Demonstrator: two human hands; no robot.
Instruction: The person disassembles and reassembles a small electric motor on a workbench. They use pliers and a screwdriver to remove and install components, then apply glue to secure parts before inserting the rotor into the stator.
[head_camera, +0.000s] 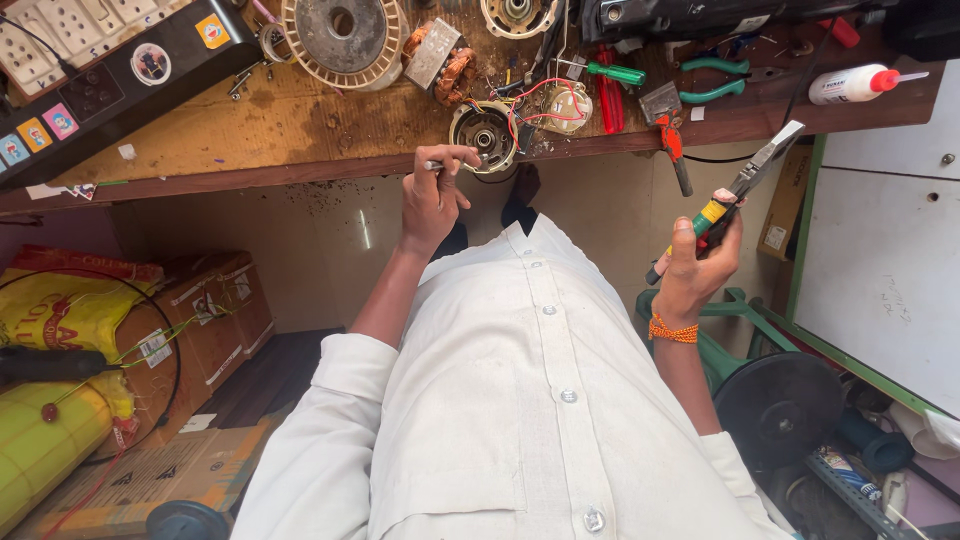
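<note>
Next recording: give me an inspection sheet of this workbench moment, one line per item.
Surface: worn wooden bench, stained, with debris.
Job's things: small motor housing at the bench edge; pliers with green and yellow grips.
Clutter: fan rotor, copper-wound stator, green pliers, red screwdriver, glue bottle.
Hands: left hand pinches a thin metal tool beside the housing; right hand holds the pliers raised.
Cables: red wires loop over the housing.
Surroundings: cardboard boxes, yellow sack, weight plate.
</note>
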